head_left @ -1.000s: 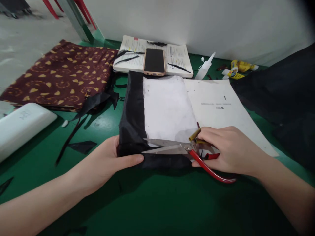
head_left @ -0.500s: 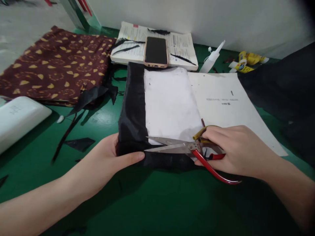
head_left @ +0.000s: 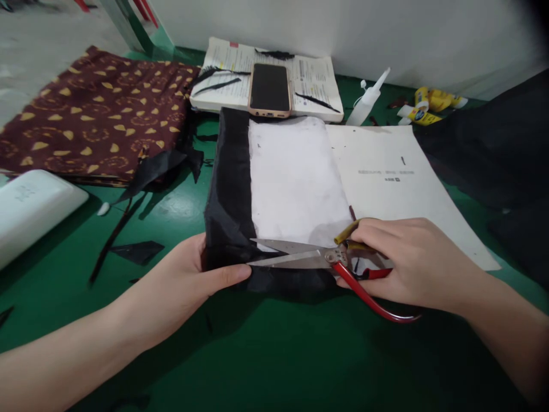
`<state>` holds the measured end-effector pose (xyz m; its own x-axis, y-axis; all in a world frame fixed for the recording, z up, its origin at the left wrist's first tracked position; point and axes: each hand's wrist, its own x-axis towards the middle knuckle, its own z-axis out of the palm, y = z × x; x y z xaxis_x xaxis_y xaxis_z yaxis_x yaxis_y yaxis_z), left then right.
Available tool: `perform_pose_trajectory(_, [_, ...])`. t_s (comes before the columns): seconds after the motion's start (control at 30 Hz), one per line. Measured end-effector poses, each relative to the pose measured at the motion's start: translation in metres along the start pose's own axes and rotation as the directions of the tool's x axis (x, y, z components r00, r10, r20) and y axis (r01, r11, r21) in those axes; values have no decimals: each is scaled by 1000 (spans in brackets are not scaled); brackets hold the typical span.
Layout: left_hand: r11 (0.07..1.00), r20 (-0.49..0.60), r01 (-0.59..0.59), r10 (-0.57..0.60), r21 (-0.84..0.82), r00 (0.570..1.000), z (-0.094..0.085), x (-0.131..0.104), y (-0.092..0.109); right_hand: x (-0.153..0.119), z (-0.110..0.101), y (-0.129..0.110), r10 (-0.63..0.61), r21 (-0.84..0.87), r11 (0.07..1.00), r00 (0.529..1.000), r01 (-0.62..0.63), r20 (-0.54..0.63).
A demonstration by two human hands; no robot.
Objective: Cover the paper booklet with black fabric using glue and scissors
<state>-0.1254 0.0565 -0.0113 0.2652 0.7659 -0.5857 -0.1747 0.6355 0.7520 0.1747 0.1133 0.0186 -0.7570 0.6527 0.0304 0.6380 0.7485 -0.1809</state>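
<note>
In front of me lies a white board with black fabric folded over its left and near edges. My left hand grips the near left corner, thumb on top of the fabric and fingers hidden underneath. My right hand is closed round a pair of scissors with red and yellowish handles. The blades point left, slightly parted, and lie across the near fabric strip, the lower tip close to my left thumb. Some right fingers are hidden behind the handles.
Behind stands an open book bearing a phone and black scraps. Patterned brown fabric and a white case lie left. A white paper, nozzle bottle, yellow tubes and dark cloth lie right.
Almost nothing differs. The whole view has shifted slightly, and the scissors' blades and both hands keep nearly the same places on the fabric-edged board.
</note>
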Motion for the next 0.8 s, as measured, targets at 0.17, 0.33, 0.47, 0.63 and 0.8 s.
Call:
perform_pose_trajectory(0.17, [1000, -24, 5, -5, -2, 1000, 0, 0, 0, 1, 0, 0, 18, 18, 1000, 1000, -18, 17])
perform_pose_trajectory(0.33, [1000, -17, 10, -10, -4, 1000, -1, 0, -1, 0, 1, 2, 4, 53, 999, 1000, -5, 17])
perform_pose_trajectory(0.47, [1000, -17, 16, -16, -6, 1000, 0, 0, 0, 0, 1, 3, -2, 57, 998, 1000, 1, 23])
perform_pose_trajectory(0.63, [1000, -13, 13, -13, -2, 1000, 0, 0, 0, 0, 2, 4, -4, 64, 998, 1000, 3, 22])
perform_pose_trajectory(0.8, [1000, -25, 10, -9, 15, 1000, -1, 0, -1, 0, 1, 4, -1, 74, 997, 999, -2, 39])
